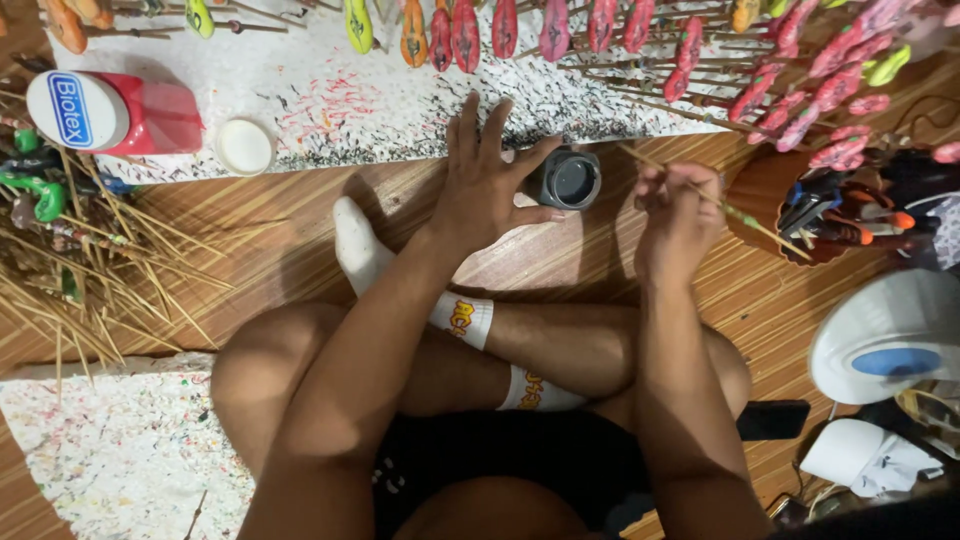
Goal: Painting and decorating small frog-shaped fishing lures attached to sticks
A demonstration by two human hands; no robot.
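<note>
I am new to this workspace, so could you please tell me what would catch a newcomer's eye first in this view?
First, the rows of bright red, pink, orange and green painted pieces on sticks, laid over a paint-speckled white board along the top. In the middle, the left hand steadies a small dark jar on the wooden floor, while the right hand has its grip on a thin stick. At the left lies a heap of bare sticks.

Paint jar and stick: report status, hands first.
Left hand steadies the small dark jar, fingers spread. Right hand pinches a thin wooden stick. Nothing between stick and jar.
</note>
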